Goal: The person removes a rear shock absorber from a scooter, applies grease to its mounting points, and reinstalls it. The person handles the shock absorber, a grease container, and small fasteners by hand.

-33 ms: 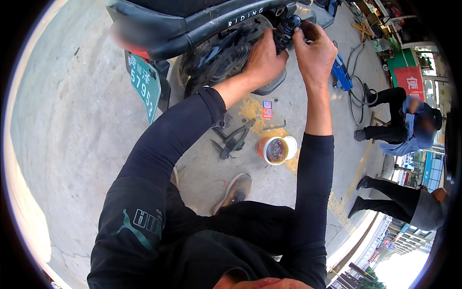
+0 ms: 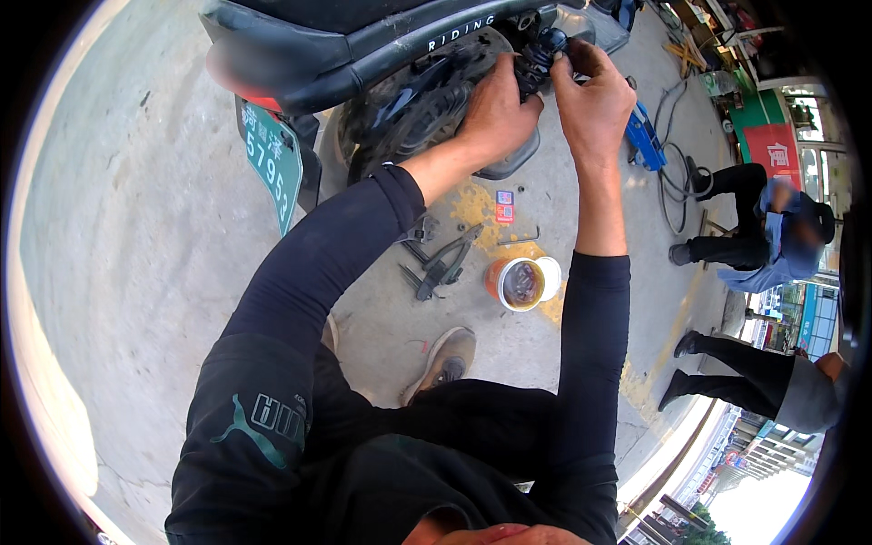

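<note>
A black scooter (image 2: 363, 50) takes up the top of the head view, its rear wheel (image 2: 409, 113) below the tail. Beside the wheel, a shiny black part with ridges like a coil spring (image 2: 551, 41) sits between my hands; it looks like a shock absorber. My left hand (image 2: 500, 109) is closed around its lower left side, thumb toward the right. On the right, my right hand (image 2: 595, 95) pinches its side with thumb and fingers. My fingers cover much of the part, so how it joins the scooter is hidden.
On the concrete lie dark plier-like tools (image 2: 442, 265), a hex key (image 2: 520, 238) and a red-and-blue card (image 2: 505, 207). Near them stands an open tub (image 2: 521, 283) of brown liquid. A blue tool (image 2: 645, 138) and hose (image 2: 670, 186) lie right. Two people (image 2: 772, 227) are farther right.
</note>
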Available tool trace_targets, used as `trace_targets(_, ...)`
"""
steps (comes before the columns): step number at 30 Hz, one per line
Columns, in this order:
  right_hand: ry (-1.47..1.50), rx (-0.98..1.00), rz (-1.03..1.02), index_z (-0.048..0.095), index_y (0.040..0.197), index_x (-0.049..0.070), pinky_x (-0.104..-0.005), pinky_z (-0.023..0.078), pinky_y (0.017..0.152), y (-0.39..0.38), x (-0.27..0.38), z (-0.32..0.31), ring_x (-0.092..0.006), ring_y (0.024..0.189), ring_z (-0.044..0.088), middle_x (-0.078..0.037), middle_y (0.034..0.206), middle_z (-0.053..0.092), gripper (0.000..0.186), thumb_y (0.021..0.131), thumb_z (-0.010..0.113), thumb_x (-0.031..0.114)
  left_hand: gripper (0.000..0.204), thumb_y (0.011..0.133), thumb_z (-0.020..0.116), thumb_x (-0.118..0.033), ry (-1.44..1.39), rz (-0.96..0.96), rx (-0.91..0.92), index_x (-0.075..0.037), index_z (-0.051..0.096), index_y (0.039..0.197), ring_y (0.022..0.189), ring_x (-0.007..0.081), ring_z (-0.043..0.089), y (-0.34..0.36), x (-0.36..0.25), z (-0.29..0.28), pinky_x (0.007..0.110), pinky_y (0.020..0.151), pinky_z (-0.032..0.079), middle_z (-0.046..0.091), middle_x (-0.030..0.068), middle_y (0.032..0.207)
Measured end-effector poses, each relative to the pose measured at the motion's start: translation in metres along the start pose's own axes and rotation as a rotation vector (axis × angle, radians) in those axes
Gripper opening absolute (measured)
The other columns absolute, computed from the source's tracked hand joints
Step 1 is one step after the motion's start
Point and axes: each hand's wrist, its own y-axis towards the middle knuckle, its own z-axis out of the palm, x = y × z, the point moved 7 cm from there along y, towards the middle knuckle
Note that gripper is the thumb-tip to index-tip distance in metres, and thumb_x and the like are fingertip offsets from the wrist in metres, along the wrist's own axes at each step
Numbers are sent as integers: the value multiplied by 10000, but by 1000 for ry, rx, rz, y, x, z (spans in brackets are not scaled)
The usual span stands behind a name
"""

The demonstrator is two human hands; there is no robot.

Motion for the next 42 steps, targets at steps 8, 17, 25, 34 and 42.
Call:
trace_targets(8, 72, 54, 191, 735, 982, -17, -315, 571, 767, -2, -17, -9, -209, 816, 740, -139, 883, 754, 235, 837, 705, 165, 496, 798, 671, -132, 44, 21, 80, 24, 461, 1219, 932, 456, 649, -3, 1, 9, 509, 800, 499, 657, 274, 978)
trace_targets(17, 660, 223, 536, 710, 919, -53, -263, 518, 594, -1, -55, -6, -127, 645, 638, -63, 769, 695, 141, 844, 726, 66, 531, 848, 629, -188, 251, 146, 92, -3, 441, 1309, 964, 466, 625, 3, -10, 9, 537, 846, 474, 656, 283, 974)
trace_targets(25, 695, 156, 597, 698, 874, -11, -276, 536, 629, -10, -71, -44, -133, 676, 641, -51, 765, 677, 130, 824, 692, 109, 888, 808, 635, -108, 320, 363, 188, -74, 129, 1538, 998, 498, 632, -1, -62, 19, 537, 863, 501, 646, 330, 1078)
trace_targets(34, 844, 72, 687, 688, 1076, -12, -278, 578, 722, -30, -96, -53, -146, 823, 662, -62, 945, 691, 256, 878, 682, 150, 783, 783, 667, -79, 248, 471, 273, -134, 295, 1470, 885, 428, 674, -5, -70, 39, 503, 771, 528, 664, 238, 1054)
trace_targets(42, 833, 133, 680, 673, 1051, -35, -281, 590, 704, -32, -78, -54, -151, 810, 678, -88, 900, 687, 257, 858, 708, 131, 676, 806, 661, -106, 207, 322, 285, 24, 313, 1371, 882, 423, 683, -5, -53, 38, 484, 805, 521, 663, 256, 971)
